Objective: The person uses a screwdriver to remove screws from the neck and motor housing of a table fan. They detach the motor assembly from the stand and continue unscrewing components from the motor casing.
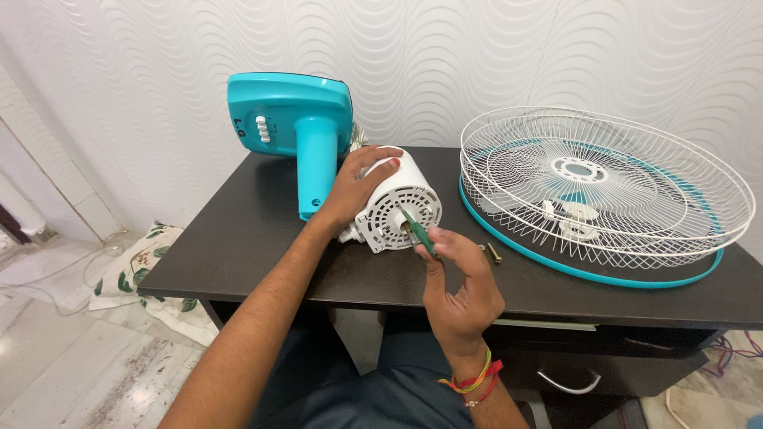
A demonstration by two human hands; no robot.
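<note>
Gripping the white motor housing (397,199), left fingers (373,163) steady it while right fingers (433,238) pinch the screwdriver (416,230).

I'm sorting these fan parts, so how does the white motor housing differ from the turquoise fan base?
The white cylindrical motor housing lies on its side under the left hand; the turquoise plastic fan base stands untouched against the wall. The housing's face is full of vent slots; the base is smooth, with white buttons. The right hand points a green-handled screwdriver at the housing only. Both rest on the dark table.

Open tabletop (262,254) leftward; fan guards (608,191), screws (493,253) rightward
</note>
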